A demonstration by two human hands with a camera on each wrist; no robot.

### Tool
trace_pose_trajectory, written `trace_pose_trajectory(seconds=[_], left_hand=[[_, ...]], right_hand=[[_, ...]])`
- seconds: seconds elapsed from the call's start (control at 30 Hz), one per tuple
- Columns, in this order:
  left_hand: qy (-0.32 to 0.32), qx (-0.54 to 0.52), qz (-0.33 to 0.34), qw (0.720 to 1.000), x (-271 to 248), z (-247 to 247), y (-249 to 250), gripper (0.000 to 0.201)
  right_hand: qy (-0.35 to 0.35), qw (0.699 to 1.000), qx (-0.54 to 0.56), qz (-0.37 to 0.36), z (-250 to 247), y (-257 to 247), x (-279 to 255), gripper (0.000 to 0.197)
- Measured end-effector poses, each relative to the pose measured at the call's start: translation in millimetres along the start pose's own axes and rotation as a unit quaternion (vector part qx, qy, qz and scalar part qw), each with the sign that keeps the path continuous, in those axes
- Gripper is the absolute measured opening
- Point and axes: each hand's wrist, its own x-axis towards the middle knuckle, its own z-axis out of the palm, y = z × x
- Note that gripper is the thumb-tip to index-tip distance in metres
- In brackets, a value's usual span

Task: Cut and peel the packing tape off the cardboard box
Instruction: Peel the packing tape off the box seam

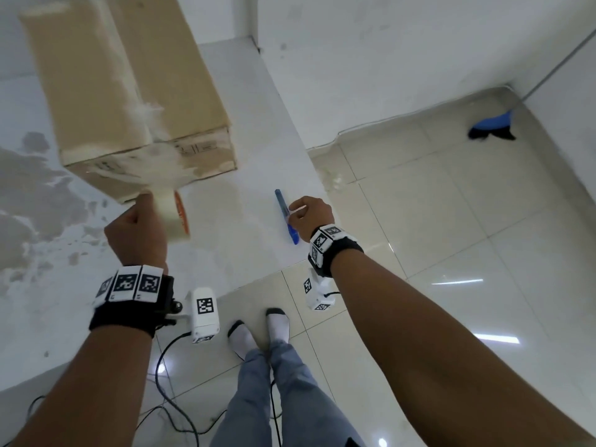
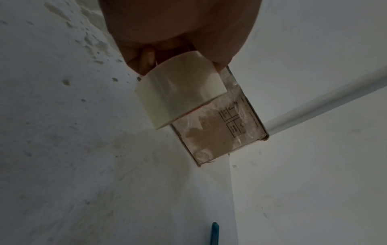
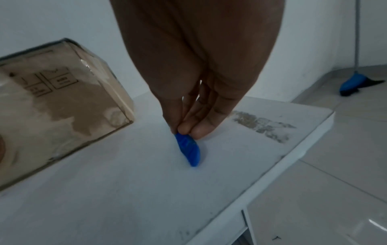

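A cardboard box [image 1: 180, 69] lies on the white table [image 1: 245, 246], with clear packing tape [image 1: 124, 75] along its top seam and wrinkled over its near end face [image 2: 211, 137]. My left hand [image 1: 145, 208] grips a roll of packing tape [image 1: 175, 217] just in front of that end face; the roll [image 2: 180, 92] hides part of the box. To the right, a blue cutter [image 1: 286, 216] lies on the table. My right hand [image 1: 296, 214] pinches its near end between thumb and fingers [image 3: 188, 127], with the cutter [image 3: 189, 150] still resting on the surface.
The table's right edge [image 3: 293, 157] runs close to the cutter, with tiled floor [image 1: 451, 221] beyond. A broom with a blue head [image 1: 493, 125] leans in the far corner. The table's left part has worn grey patches [image 1: 35, 188]. Cables [image 1: 167, 382] trail on the floor by my feet.
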Motion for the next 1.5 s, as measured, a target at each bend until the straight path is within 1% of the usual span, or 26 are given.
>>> trace_pose_trajectory(seconds=[0.13, 0.27, 0.33, 0.43, 0.47, 0.53, 0.63, 0.7, 0.73, 0.8, 0.9, 1.0, 1.13, 1.23, 1.37, 1.5], left_hand=[[-0.025, -0.017, -0.005, 1.0, -6, 2, 3, 0.049], [-0.033, -0.023, -0.009, 0.999, -8, 1, 6, 0.052], [-0.033, -0.013, -0.003, 0.999, -9, 0, 8, 0.054], [-0.023, -0.009, 0.006, 1.0, -9, -2, 10, 0.058], [-0.021, -0.017, 0.003, 1.0, -8, -4, 10, 0.06], [-0.016, -0.022, 0.002, 1.0, -9, -6, 12, 0.061], [-0.014, -0.039, 0.01, 0.999, -11, -10, 13, 0.06], [-0.014, -0.031, 0.015, 0.999, -12, -12, 14, 0.06], [-0.014, -0.022, 0.017, 1.0, -12, -14, 15, 0.061], [-0.02, -0.007, 0.022, 1.0, -13, -17, 16, 0.063], [-0.026, -0.001, 0.019, 0.999, -14, -20, 18, 0.065], [-0.029, -0.007, 0.011, 0.999, -12, -22, 16, 0.065], [-0.036, -0.005, 0.007, 0.999, -9, -22, 17, 0.065], [-0.035, -0.003, 0.01, 0.999, -8, -21, 18, 0.065], [-0.04, -0.001, 0.013, 0.999, -7, -19, 19, 0.064], [-0.041, 0.001, 0.011, 0.999, -4, -16, 19, 0.063]], right_hand=[[0.035, 0.999, 0.015, 0.001, 5, 7, 1, 0.009], [0.06, 0.997, 0.036, -0.023, 7, 10, -4, 0.007], [0.076, 0.994, 0.044, -0.064, 6, 3, -8, 0.009], [0.079, 0.982, 0.05, -0.164, 2, -30, -16, 0.009], [0.072, 0.974, 0.049, -0.211, 1, -46, -19, 0.008], [0.054, 0.943, 0.042, -0.325, -1, -83, -24, 0.005], [0.024, 0.878, 0.003, -0.478, -3, -140, -31, 0.009], [0.011, 0.841, -0.047, -0.54, 0, -171, -29, 0.013], [0.002, 0.829, -0.073, -0.555, 2, -184, -27, 0.014], [-0.014, 0.813, -0.136, -0.566, 6, -201, -18, 0.017], [-0.023, 0.79, -0.215, -0.574, 11, -210, -4, 0.018], [-0.007, 0.78, -0.231, -0.581, 16, -213, 3, 0.015], [0.012, 0.749, -0.289, -0.596, 21, -217, 5, 0.01], [0.021, 0.737, -0.311, -0.599, 25, -220, 6, 0.009], [0.024, 0.727, -0.318, -0.608, 31, -218, 7, 0.023], [0.041, 0.727, -0.322, -0.605, 38, -215, 9, 0.035]])
